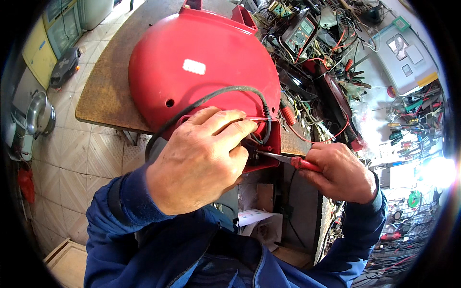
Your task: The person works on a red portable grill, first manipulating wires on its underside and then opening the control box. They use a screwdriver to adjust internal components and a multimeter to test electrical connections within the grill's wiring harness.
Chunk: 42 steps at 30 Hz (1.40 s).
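A large red rounded plastic housing (206, 53) lies on the wooden table, with a box-like open end toward me. Over that end my left hand (201, 153) is bent, its fingers curled around the edge by the opening; the thumb tip is partly hidden. In my right hand (338, 170) is a red-handled screwdriver (302, 164), its metal shaft pointing left into the opening. Its tip is close to some thin wires there and hard to make out. A black power cable (211, 96) arches over the housing and runs down into the opening.
A brown wooden table (108, 91) bears the housing. To the right are a digital multimeter (300, 33), a red-handled tool (288, 115), tangled wires and a grey plastic case (408, 57). A metal bowl (39, 113) stands at the left, above the tiled floor.
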Tool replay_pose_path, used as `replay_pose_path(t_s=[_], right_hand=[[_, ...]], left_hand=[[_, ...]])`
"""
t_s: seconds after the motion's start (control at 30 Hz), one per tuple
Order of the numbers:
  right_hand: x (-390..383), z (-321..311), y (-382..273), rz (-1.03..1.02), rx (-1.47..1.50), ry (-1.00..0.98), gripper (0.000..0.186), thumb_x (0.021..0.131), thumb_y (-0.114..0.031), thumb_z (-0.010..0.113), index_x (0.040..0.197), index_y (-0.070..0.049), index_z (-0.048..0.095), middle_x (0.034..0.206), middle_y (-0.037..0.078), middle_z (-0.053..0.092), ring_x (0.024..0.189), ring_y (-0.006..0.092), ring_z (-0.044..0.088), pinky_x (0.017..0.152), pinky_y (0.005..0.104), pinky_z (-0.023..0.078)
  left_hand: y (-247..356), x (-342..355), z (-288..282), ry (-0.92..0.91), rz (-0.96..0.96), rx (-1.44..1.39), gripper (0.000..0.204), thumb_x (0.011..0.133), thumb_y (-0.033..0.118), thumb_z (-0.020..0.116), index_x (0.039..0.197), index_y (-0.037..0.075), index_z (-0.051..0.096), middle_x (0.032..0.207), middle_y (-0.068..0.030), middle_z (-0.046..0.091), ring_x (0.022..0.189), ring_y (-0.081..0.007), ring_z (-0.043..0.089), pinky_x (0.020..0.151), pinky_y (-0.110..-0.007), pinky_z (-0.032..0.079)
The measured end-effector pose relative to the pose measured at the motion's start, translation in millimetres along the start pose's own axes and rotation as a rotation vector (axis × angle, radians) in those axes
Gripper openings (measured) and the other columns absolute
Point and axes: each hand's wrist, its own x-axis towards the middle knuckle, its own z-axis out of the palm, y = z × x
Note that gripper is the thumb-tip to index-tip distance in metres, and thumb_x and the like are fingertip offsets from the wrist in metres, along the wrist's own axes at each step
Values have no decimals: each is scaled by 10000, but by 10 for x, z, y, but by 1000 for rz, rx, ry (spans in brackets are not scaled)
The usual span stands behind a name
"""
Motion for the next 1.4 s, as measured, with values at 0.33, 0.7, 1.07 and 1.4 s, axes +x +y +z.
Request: replay_pose_path(t_s=[0.33,0.7,1.07,1.4], right_hand=[[-58,95,23,-2,-11,87,215,956,-190,726,872,-6,652,836,203,627,833,440,654,720,531,508],[-469,426,-83,-9,-46,323,220,922,-196,731,797,-45,630,814,154,623,792,390,663,667,501,529],[-457,1478,374,-155,332,411,192,907,-181,781,843,-35,674,796,159,619,755,393,654,660,480,536],[-507,1737,441,-176,460,367,193,905,-164,782,867,9,706,812,172,644,752,397,661,663,477,533]], left_hand=[[26,36,-78,-27,-27,-44,369,624,185,916,878,9,714,1394,-176,669,1299,-363,639,1096,-521,506],[-26,248,-161,-54,-43,-71,358,803,43,808,1153,40,733,1205,-143,716,1119,-357,678,957,-451,576],[-144,539,-142,-280,106,-28,309,768,55,791,1076,67,770,1085,-119,674,1041,-341,619,907,-438,544],[-196,707,-127,-442,125,8,463,759,73,780,1220,61,741,1105,-162,658,1077,-374,609,953,-476,517]])
